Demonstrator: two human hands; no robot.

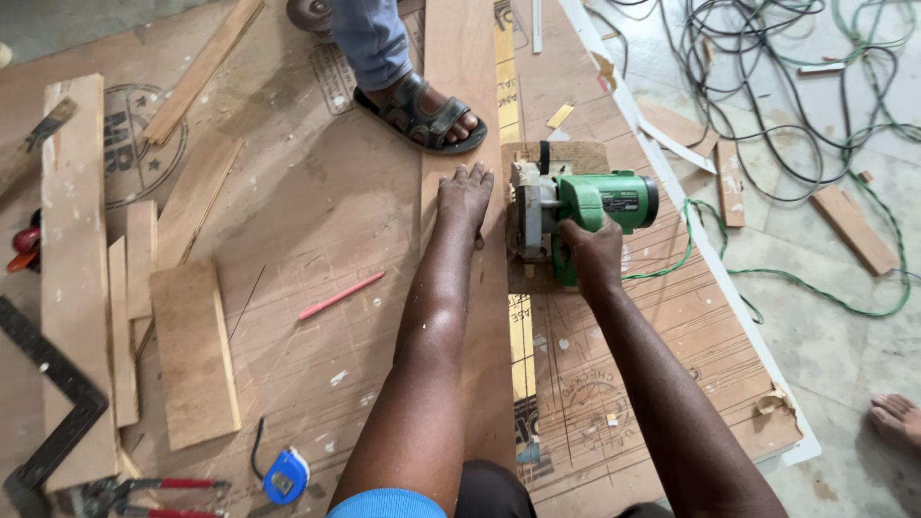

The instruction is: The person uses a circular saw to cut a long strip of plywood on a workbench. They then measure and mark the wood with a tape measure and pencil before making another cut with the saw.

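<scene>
the left hand (465, 195) lies flat, fingers spread and grasping nothing, pressing on a long plywood strip (462, 115) that runs away from the person. just beside it the right hand (595, 254) is clenched around the handle of a green circular saw (576, 206), whose base sits on the strip's right edge; the blade itself is hidden behind the guard, so where it meets the wood cannot be told. the strip rests on a broad brown plywood sheet (317, 201) bearing round dark printed stamps at the left and lower right, and a yellow printed band (521, 345) runs beside the strip. another person's sandalled foot (422, 110) stands on the sheet ahead. a red pencil (341, 294), loose offcuts (192, 350), a black square (53, 403) and a blue tape measure (285, 475) lie left. green and black cables (796, 105) tangle on the pale dusty floor to the right.
</scene>
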